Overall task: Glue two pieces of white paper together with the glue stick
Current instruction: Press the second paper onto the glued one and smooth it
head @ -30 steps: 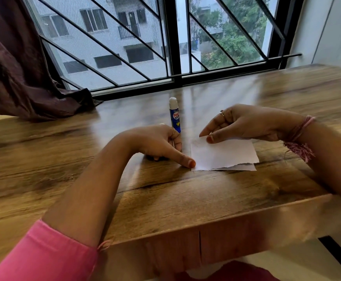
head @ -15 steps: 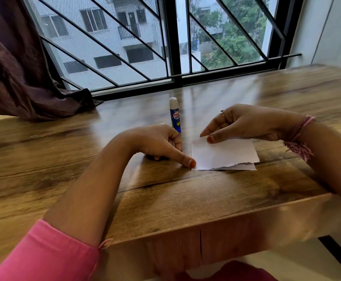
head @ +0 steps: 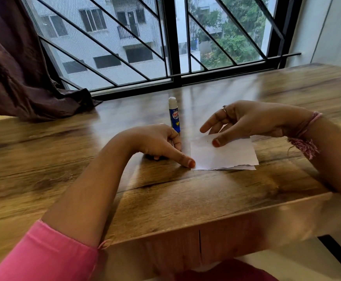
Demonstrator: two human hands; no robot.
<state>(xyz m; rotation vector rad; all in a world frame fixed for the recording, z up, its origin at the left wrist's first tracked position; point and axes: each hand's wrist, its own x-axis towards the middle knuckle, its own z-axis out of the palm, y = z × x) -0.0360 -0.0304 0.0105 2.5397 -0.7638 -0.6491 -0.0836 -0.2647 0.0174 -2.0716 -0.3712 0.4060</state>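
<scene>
A long brown wood-grain table [head: 186, 199] meets a black-barred window [head: 171, 47]. Two stacked white paper pieces [head: 226, 155] lie mid-table, near its front edge. The left hand [head: 157, 142] presses one corner with one fingertip, other fingers curled; the right hand [head: 246, 122], fingers loosely spread, thumb-presses the far edge. The capped blue-and-white glue stick [head: 174, 114] stands behind them.

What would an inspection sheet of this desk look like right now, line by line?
Surface: wooden table, glossy near the window.
Job's things: two white papers stacked, lower edge peeking out; glue stick upright, capped, behind left hand.
Clutter: nothing seen.
Hands: left hand presses its fingertip at the papers' left corner; right hand holds its thumb on the top sheet, fingers spread above.
Cables: nothing seen.
Surroundings: barred window, dark curtain at left.
</scene>
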